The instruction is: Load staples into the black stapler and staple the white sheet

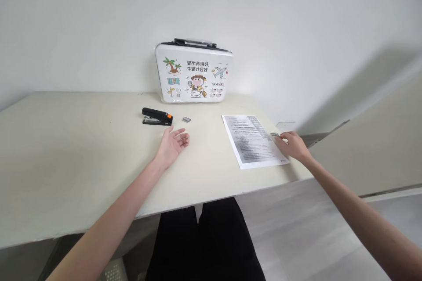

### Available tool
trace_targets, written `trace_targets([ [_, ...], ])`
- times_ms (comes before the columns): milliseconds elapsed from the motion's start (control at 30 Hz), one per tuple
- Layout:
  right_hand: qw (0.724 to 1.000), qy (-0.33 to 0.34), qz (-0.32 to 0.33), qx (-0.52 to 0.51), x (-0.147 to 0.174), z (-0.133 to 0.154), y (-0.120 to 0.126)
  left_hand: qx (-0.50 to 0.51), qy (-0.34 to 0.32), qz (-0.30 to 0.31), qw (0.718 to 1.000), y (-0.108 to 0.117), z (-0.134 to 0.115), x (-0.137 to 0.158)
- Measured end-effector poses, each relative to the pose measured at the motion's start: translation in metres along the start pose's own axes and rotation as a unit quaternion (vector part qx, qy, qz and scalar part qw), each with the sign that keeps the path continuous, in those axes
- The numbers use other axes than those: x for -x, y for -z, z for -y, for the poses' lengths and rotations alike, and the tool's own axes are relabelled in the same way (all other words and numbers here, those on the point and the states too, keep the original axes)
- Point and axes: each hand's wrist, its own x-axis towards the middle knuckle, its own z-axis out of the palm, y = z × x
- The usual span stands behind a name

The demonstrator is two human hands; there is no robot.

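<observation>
The right hand [293,144] pinches a small grey piece [274,134] by the printed white paper sheet [252,142] on its left; a light pinch should suit. Left hand [171,145] bare, fingers loosely spread, black plastic stapler [157,117] just beyond.

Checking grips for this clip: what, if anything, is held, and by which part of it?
The right hand appears to pinch a small grey piece by one end; the left hand holds nothing.
</observation>
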Motion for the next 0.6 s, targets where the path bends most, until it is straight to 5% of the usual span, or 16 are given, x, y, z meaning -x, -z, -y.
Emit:
trace_targets([
  [233, 0.999, -0.046, -0.027, -0.005, 0.0, -0.015, -0.005, -0.002, -0.005, -0.004, 1.0, 0.003, 0.0, -0.001],
  [600, 0.99, -0.054, -0.082, -0.101, 0.071, 0.011, -0.011, -0.043, -0.012, -0.001, 0.999, 0.0, 0.003, 0.002],
])
